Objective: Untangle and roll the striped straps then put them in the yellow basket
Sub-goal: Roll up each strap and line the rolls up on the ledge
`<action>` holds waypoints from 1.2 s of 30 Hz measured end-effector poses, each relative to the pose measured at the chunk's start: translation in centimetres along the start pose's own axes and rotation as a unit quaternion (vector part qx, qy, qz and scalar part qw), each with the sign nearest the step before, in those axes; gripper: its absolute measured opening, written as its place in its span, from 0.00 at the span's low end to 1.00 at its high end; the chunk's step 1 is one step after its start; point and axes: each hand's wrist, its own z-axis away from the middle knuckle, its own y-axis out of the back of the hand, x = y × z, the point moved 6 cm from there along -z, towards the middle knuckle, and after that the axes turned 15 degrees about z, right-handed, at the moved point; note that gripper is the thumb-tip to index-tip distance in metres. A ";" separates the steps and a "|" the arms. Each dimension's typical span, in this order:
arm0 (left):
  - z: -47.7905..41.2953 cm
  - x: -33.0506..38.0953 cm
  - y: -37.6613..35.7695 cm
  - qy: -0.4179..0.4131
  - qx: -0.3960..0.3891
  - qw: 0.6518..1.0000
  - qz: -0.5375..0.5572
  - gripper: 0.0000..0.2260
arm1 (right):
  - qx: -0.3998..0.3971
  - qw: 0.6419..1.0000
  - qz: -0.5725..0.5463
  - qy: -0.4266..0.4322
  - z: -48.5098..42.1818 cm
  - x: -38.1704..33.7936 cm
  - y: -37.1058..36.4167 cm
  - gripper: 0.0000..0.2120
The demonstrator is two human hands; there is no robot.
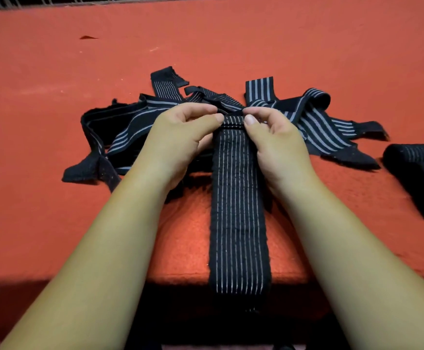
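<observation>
Both grips are on one strap. The left grip pinches the strap's far end between thumb and curled fingers. The right grip does the same just opposite, thumbs close together on top. From that pinch the striped strap runs flat and straight back to the counter's near edge and hangs over it. Just beyond the grips, toward the counter's middle, lies the tangled heap of striped straps, ends splayed left and right. At the right edge, apart from the heap, dark rolled straps rest on the red covering.
</observation>
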 end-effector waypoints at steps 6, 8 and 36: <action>0.1 0.3 0.8 -0.050 0.003 0.987 -0.154 0.03 | -0.043 0.999 0.005 0.023 0.2 0.2 -0.2 0.08; 0.1 0.4 0.8 -0.062 0.007 0.984 -0.169 0.03 | -0.048 0.998 0.022 0.026 0.3 0.2 0.0 0.07; -0.6 -1.0 0.4 0.019 -0.026 0.996 -0.082 0.13 | -0.021 0.998 -0.061 0.006 -0.1 1.7 1.0 0.12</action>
